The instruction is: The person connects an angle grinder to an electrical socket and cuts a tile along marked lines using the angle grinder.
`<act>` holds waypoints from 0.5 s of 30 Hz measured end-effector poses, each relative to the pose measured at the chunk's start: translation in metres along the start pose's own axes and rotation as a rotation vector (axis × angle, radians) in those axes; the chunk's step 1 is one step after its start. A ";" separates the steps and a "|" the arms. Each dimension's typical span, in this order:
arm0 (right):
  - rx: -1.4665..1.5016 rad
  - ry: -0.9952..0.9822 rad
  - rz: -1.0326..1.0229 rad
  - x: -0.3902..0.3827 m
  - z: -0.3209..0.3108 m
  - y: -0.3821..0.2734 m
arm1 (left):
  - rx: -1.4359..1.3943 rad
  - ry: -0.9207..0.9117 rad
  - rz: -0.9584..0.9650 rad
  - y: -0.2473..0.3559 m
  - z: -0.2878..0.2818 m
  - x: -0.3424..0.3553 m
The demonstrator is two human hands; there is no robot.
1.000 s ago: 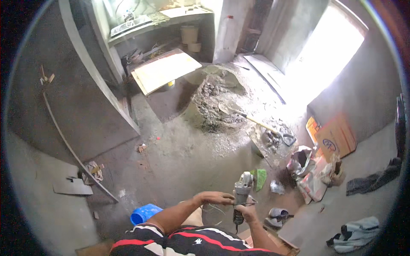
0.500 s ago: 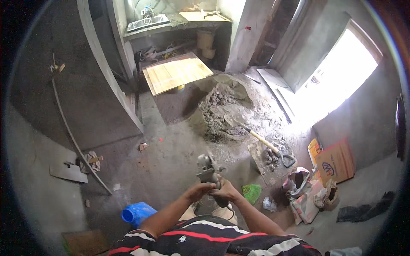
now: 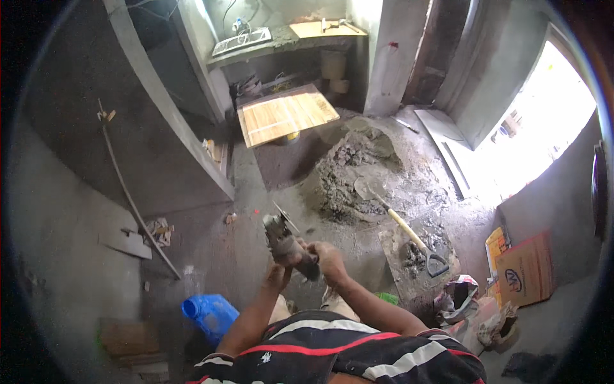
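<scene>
My left hand point(image 3: 285, 259) is closed round the body of a grey angle grinder point(image 3: 280, 232), underneath it. My right hand point(image 3: 329, 262) grips the grinder's rear end, with its fingers closed. The grinder's head points forward and left, a thin metal disc or guard at its tip, blurred. My striped shirt and light trouser legs are below. A blue plastic jug point(image 3: 216, 316) lies to the left of my legs.
A wet cement heap point(image 3: 352, 166) with a shovel point(image 3: 412, 233) lies ahead. Beyond are a plywood board point(image 3: 288, 112) and counter point(image 3: 249, 48). Cardboard point(image 3: 524, 269) and sacks point(image 3: 483, 323) are at right, a long strip point(image 3: 137, 208) at left, a bright doorway at right.
The grinder was upright at the right; both hands have brought it leftward and tilted it, its head now forward-left. My left hand has closed round it. The view has shifted.
</scene>
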State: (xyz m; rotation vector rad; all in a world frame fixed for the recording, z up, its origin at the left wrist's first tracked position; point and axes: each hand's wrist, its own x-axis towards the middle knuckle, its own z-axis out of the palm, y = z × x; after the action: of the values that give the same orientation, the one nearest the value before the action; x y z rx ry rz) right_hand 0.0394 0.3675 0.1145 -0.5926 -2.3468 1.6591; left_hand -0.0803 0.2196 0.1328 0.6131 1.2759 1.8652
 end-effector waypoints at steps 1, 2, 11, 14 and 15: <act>0.223 0.074 0.113 -0.002 -0.015 -0.019 | 0.032 -0.017 0.140 -0.006 -0.009 0.003; 0.438 0.158 0.236 -0.006 -0.029 -0.029 | 0.032 0.010 0.128 -0.007 -0.010 0.007; 0.797 0.172 0.438 -0.032 -0.079 0.053 | -0.349 0.412 0.242 0.079 -0.044 0.070; 0.859 0.277 0.569 -0.023 -0.102 0.052 | -0.391 0.358 0.295 0.124 -0.056 0.069; 0.854 0.277 0.571 -0.016 -0.113 0.053 | -0.390 0.347 0.307 0.137 -0.062 0.068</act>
State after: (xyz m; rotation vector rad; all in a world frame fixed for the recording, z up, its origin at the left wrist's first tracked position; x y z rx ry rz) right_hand 0.1088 0.4718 0.1054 -1.2312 -1.1322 2.3631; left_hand -0.2106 0.2149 0.2332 0.2928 1.0171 2.4783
